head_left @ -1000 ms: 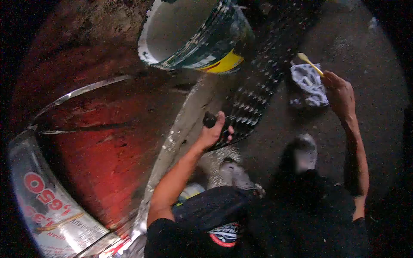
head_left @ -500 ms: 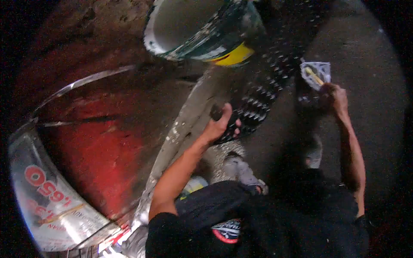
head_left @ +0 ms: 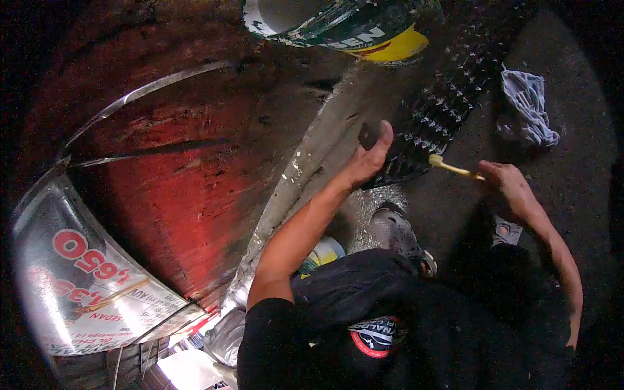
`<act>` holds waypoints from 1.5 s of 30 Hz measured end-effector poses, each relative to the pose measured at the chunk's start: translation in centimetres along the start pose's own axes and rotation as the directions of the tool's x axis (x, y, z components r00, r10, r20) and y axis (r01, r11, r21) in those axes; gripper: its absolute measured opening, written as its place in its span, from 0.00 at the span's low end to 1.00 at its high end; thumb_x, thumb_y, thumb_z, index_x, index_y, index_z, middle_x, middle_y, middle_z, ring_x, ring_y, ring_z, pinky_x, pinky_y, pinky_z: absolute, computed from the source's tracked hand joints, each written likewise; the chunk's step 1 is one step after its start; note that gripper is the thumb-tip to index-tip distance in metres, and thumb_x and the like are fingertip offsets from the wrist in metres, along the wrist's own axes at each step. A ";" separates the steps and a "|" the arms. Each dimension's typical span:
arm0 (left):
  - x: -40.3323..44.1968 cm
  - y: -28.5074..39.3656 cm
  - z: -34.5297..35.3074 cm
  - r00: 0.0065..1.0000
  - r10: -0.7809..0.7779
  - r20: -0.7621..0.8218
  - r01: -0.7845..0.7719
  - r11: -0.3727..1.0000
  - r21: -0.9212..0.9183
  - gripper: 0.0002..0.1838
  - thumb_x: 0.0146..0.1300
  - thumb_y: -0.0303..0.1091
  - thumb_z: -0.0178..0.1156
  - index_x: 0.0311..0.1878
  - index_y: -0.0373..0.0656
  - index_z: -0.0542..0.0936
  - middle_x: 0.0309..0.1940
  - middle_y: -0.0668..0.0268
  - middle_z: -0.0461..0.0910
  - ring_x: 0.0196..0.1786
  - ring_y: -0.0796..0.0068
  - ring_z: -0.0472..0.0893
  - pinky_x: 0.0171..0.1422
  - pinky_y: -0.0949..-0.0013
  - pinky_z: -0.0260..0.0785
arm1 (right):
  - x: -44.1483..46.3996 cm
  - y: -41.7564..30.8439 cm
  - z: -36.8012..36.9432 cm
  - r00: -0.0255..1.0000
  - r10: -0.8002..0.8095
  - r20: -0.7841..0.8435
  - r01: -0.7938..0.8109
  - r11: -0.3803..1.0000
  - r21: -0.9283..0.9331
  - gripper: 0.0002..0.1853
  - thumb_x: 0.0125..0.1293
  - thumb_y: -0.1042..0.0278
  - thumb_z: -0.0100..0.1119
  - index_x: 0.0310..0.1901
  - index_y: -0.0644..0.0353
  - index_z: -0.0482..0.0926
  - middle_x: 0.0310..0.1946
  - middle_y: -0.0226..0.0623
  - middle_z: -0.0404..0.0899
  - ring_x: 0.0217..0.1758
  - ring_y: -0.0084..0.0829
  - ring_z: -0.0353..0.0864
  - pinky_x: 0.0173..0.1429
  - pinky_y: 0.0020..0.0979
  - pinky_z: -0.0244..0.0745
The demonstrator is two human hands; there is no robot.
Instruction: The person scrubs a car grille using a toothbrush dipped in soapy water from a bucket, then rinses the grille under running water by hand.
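Observation:
My left hand is closed on a small black object beside the end of a long, dark, studded strip. What the black object is cannot be made out. To the right, my right hand grips the handle of a yellowish brush, whose head points left toward the studded strip. A crumpled greyish-white cloth lies on the floor above my right hand, apart from it.
A green bucket with a yellow band stands at the top. A pale ledge runs diagonally beside a red surface. A printed sign is at lower left, and a shoe is below my left hand.
The brush has moved from over the cloth to near the studded strip, carried by my right hand. The view has shifted, so the bucket now sits higher and farther right.

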State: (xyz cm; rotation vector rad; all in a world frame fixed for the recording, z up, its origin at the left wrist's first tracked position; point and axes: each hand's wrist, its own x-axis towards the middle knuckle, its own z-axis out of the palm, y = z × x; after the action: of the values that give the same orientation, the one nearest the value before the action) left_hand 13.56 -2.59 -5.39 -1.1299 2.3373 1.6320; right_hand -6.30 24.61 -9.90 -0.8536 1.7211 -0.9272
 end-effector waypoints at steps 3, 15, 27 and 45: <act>0.2 0.5 0.0 0.999 0.016 0.051 -0.017 0.999 0.032 0.40 0.67 0.67 0.44 0.60 0.35 0.71 0.56 0.61 0.71 0.60 0.72 0.68 0.66 0.68 0.59 | 0.5 -3.1 0.8 0.992 -0.082 0.098 0.118 0.882 -0.457 0.11 0.57 0.73 0.58 0.43 0.59 0.77 0.33 0.45 0.78 0.35 0.40 0.80 0.38 0.41 0.72; -0.2 2.8 0.4 0.999 -0.020 0.036 0.020 1.000 0.010 0.43 0.64 0.68 0.48 0.59 0.30 0.69 0.50 0.55 0.74 0.59 0.67 0.71 0.60 0.65 0.67 | 0.7 -5.3 -1.3 0.985 -0.039 0.166 0.144 0.707 -0.693 0.09 0.55 0.71 0.57 0.39 0.57 0.81 0.36 0.44 0.80 0.36 0.48 0.81 0.39 0.44 0.76; -0.1 2.1 0.5 0.987 -0.152 -0.059 0.157 0.983 0.090 0.43 0.60 0.75 0.44 0.43 0.35 0.73 0.32 0.61 0.76 0.35 0.70 0.79 0.36 0.65 0.73 | -0.3 -2.2 3.6 0.931 -0.323 0.168 0.320 0.508 -0.799 0.24 0.57 0.74 0.51 0.58 0.64 0.67 0.39 0.43 0.73 0.25 0.40 0.77 0.28 0.37 0.74; 0.6 0.9 0.0 0.928 -0.351 0.127 0.356 0.934 -0.018 0.48 0.57 0.78 0.39 0.47 0.33 0.75 0.29 0.59 0.82 0.31 0.71 0.83 0.41 0.66 0.74 | 1.0 0.2 0.1 0.905 -0.412 0.102 0.329 0.530 -0.781 0.22 0.57 0.71 0.54 0.55 0.54 0.75 0.37 0.35 0.76 0.43 0.37 0.75 0.48 0.35 0.71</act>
State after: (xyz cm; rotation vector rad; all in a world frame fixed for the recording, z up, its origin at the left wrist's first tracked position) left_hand 12.54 -2.71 -4.95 -1.3254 1.8961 1.5711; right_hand -6.49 23.84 -10.57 -1.8574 2.0955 -0.4118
